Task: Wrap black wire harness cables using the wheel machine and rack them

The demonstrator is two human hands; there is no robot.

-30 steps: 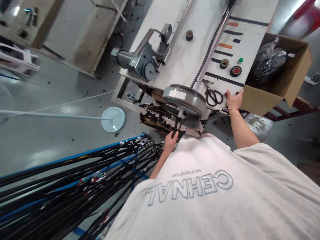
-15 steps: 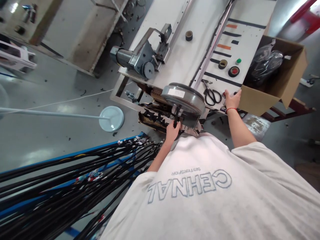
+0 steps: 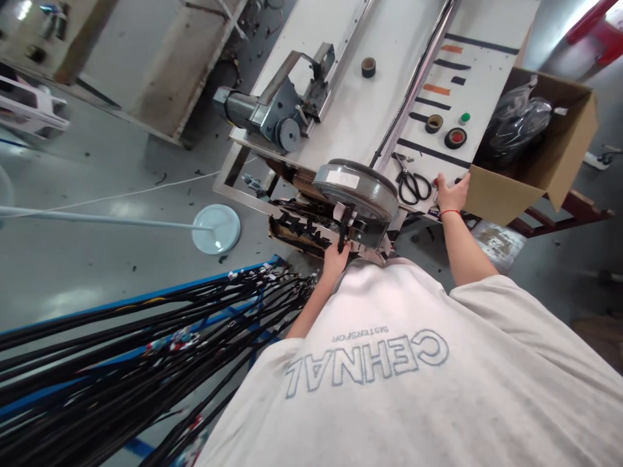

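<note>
At the round grey wheel-like machine (image 3: 357, 188) on the front edge of the bench, my left hand (image 3: 335, 258) is closed around the lower end of a black cable-like piece (image 3: 343, 227). The upper end of that piece meets the machine beside a small white part; the exact join is too small to tell. My right hand (image 3: 453, 196) lies at the bench corner with its fingers spread, the thumb beside a small red button (image 3: 436, 183). Just left of it lies a pair of black-handled scissors (image 3: 413, 187), not touched.
Tape rolls (image 3: 455, 137) and tape strips (image 3: 437, 89) lie on the bench (image 3: 341, 97). An open cardboard box (image 3: 511, 191) adjoins its right side. A motor unit (image 3: 280, 117) stands at left. Black cables (image 3: 146, 344) hang on a blue rack; a pale round base (image 3: 217, 229) stands on the floor.
My left hand has drawn slightly down toward my body, and more of the black piece shows above its fingers. My right hand stays in place.
</note>
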